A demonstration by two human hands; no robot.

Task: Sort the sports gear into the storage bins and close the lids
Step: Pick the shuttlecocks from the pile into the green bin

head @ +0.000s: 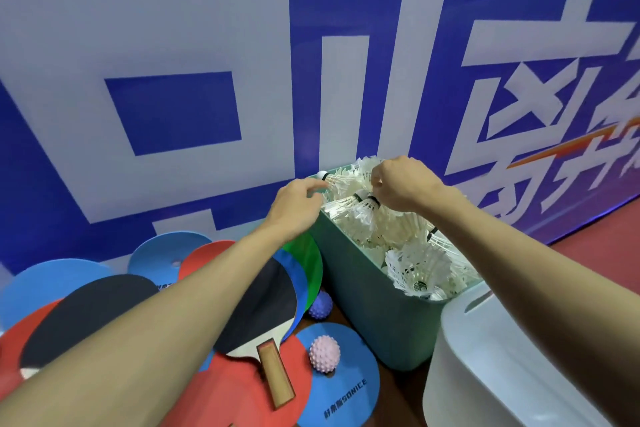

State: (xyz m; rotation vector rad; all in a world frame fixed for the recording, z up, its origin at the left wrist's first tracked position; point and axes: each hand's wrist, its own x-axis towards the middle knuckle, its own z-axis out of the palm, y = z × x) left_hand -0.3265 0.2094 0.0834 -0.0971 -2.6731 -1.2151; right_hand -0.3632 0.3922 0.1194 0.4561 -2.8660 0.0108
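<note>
Bin (363,288) was heaped with shuttlecocks (415,260). Right grip (401,185) curled, pinched shuttlecocks at far rim. Left grip (294,208) reached bin corner; whether it held anything, unclear.

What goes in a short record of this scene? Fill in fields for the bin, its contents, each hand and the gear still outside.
bin: green bin, open, no lid on it
contents: white shuttlecocks, heaped above the rim
left hand: left hand at the bin's far left corner, fingers by a shuttlecock; grip unclear
right hand: right hand over the heap, fingers curled on shuttlecocks
outside: black-faced paddle, pink spiky ball, bluish spiky ball, flat round discs
other: white container at right
</note>
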